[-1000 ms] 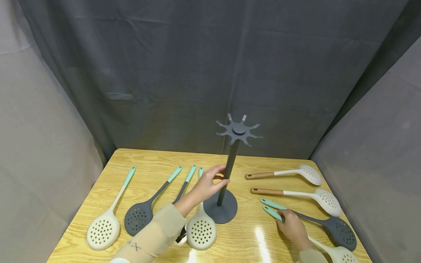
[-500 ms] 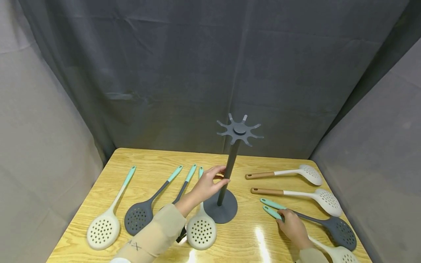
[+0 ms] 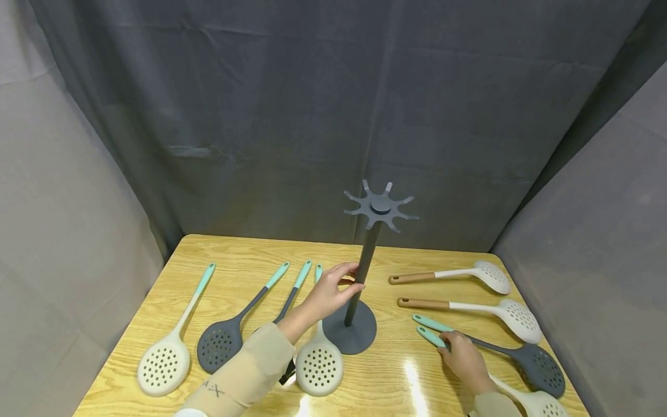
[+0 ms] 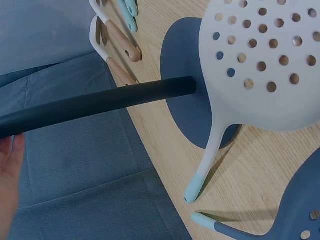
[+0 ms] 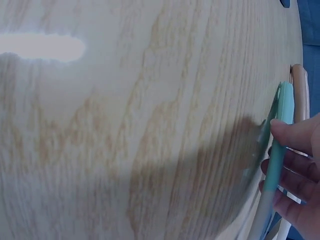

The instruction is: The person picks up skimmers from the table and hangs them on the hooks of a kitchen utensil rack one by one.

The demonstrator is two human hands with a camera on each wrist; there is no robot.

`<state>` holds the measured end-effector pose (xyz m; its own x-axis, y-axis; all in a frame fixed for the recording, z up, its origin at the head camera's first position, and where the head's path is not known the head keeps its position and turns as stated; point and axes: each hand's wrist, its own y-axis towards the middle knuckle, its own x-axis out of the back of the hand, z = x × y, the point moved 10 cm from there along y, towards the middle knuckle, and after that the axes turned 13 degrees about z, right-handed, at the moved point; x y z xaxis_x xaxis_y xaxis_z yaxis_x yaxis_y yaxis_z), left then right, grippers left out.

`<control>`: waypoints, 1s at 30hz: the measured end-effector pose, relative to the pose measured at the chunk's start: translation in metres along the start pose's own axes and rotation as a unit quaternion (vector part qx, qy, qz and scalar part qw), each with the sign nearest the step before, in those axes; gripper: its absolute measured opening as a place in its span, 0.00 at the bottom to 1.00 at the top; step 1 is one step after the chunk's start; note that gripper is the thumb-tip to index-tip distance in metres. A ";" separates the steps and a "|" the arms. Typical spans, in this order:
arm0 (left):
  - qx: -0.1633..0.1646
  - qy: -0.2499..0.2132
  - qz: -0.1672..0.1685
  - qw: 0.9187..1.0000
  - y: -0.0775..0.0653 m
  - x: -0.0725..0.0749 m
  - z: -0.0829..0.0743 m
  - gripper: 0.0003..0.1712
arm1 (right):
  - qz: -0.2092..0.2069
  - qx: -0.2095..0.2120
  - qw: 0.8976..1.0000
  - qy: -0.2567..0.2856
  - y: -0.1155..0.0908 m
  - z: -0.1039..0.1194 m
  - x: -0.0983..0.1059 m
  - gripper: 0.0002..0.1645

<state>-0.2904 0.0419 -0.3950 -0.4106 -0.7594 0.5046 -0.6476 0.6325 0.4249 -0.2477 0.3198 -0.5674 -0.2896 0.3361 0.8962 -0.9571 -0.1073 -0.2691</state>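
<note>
A dark grey utensil stand (image 3: 367,249) with a round base and several prongs at its top stands mid-table, leaning slightly in the head view. My left hand (image 3: 327,296) holds its pole between thumb and fingers, low on the shaft. At the right, my right hand (image 3: 464,360) pinches the mint handle of a cream skimmer (image 3: 430,336); the skimmer's perforated head is cut off by the bottom edge. In the right wrist view, thumb and fingers close around that mint handle (image 5: 285,105). A dark grey skimmer (image 3: 542,368) lies just beyond it.
Two white skimmers with wooden handles (image 3: 417,303) lie at the back right. On the left are a cream skimmer (image 3: 164,366), a dark grey skimmer (image 3: 219,346) and another dark one (image 3: 292,295) partly under my sleeve. One more cream skimmer (image 3: 319,368) lies beside the stand's base.
</note>
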 end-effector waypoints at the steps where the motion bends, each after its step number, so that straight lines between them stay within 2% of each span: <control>1: -0.001 0.000 -0.001 1.000 0.000 0.000 -0.001 0.20 | 0.000 -0.001 1.000 0.000 0.000 0.000 0.000 0.18; 11: -0.009 0.010 0.000 1.000 0.000 -0.001 -0.002 0.21 | 0.003 0.000 1.000 0.026 -0.002 0.005 0.012 0.19; 20: -0.025 0.020 0.001 0.999 0.000 -0.001 -0.003 0.22 | -0.037 0.018 0.998 0.049 -0.001 0.021 0.036 0.17; 30: -0.019 0.024 0.008 0.999 0.000 -0.002 -0.002 0.22 | -0.085 0.035 0.991 0.097 0.000 0.055 0.071 0.16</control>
<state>-0.2884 0.0437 -0.3950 -0.3889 -0.7414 0.5469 -0.6154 0.6508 0.4446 -0.2675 0.2920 -0.4842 -0.1259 0.5279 0.8399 -0.9915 -0.0957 -0.0885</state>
